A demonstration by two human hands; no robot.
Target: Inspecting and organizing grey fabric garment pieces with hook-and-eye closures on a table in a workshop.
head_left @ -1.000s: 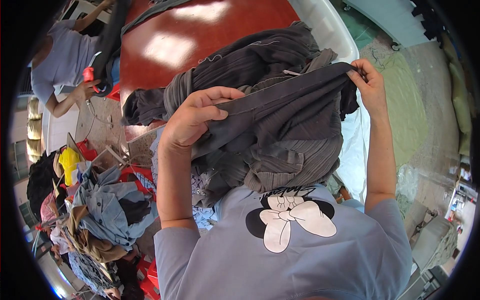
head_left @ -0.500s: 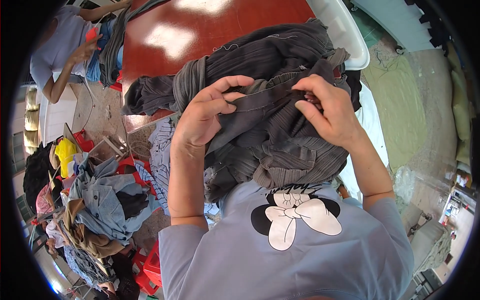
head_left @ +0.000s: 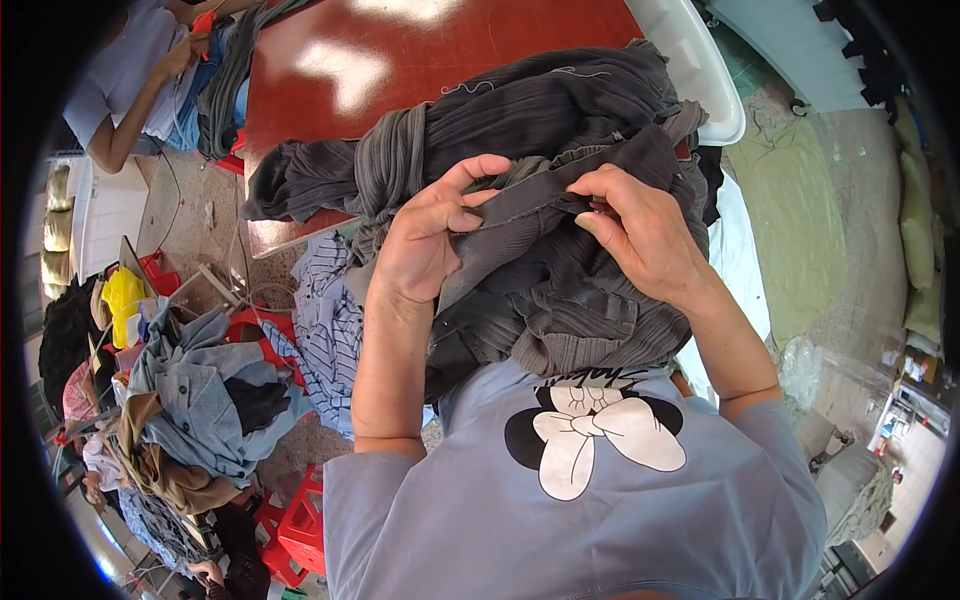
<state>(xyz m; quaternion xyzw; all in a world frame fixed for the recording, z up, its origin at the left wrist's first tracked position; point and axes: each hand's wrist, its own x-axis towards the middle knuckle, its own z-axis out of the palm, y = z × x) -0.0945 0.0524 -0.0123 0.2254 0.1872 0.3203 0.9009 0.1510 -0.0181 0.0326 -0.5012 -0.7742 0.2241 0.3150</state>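
Observation:
A dark grey ribbed garment (head_left: 560,280) lies bunched over my lap and against the table edge. Its smooth band with a stitched seam stretches between my hands. My left hand (head_left: 425,240) grips the left part of the band between thumb and fingers, with the index finger raised above it. Thumb and fingertips of my right hand (head_left: 645,240) pinch the band's seam edge farther right. Loose pale threads (head_left: 470,87) lie on the dark ribbed cloth (head_left: 540,105) heaped behind, some of it tied in a grey knot (head_left: 390,160).
Ahead is a glossy red table (head_left: 470,45), with a white plastic tub (head_left: 730,115) at its right. A co-worker (head_left: 125,100) handles grey cloth at the far left. Piled clothes (head_left: 205,390), a striped shirt (head_left: 335,320) and red stools (head_left: 305,525) stand left.
My right hand has shifted slightly left and down along the band, nearer my left hand. My left hand has moved a little right. The co-worker's hand with a red object has risen.

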